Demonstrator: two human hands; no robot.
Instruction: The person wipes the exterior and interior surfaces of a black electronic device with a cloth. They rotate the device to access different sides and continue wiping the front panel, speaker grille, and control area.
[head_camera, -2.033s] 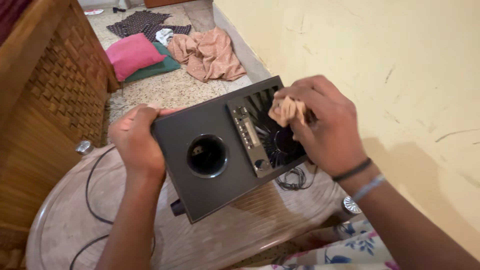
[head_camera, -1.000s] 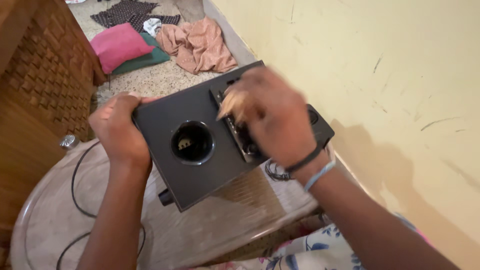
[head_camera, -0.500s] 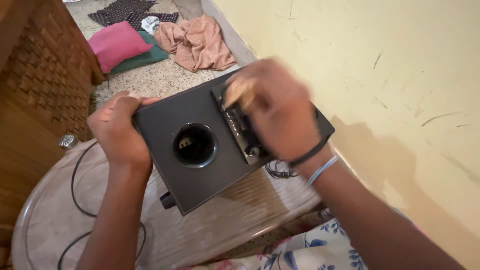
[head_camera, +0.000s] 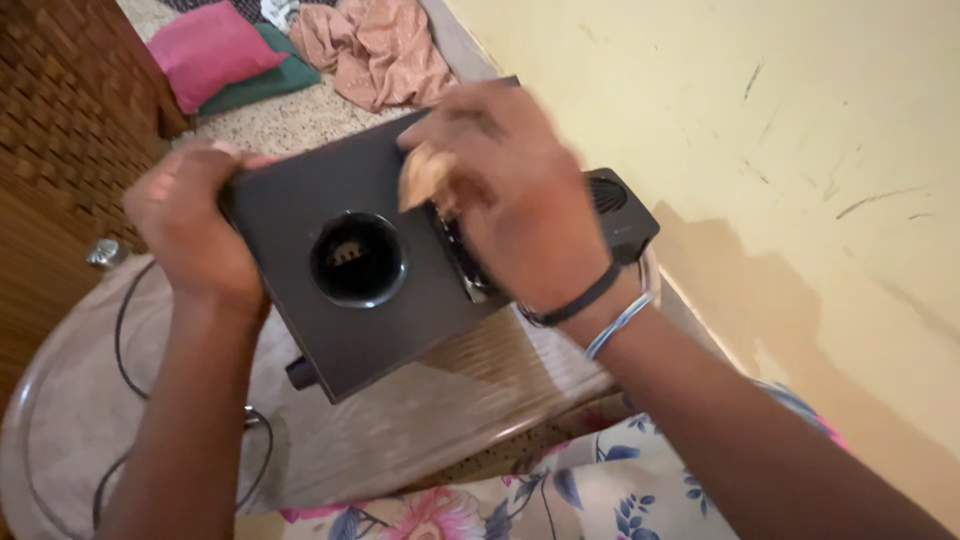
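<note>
While a dark box-shaped speaker (head_camera: 400, 240) is kept tilted on the round woven tabletop (head_camera: 450, 420), its left edge is gripped by the left hand (head_camera: 190, 235), fingers curled over the far side. A small tan cloth (head_camera: 425, 175) is pinched in the closed right hand (head_camera: 510, 200) and pressed against the speaker's control strip (mostly hidden under the palm), just right of the round port (head_camera: 357, 260). A black cable (head_camera: 120, 340) is seen looping on the table at the left, and a pink cushion (head_camera: 215, 50) lies on the far floor.

left hand (head_camera: 190, 225) gripping black speaker box (head_camera: 350, 300), right hand (head_camera: 515, 205) pressing tan cloth (head_camera: 425, 175) on it
</note>
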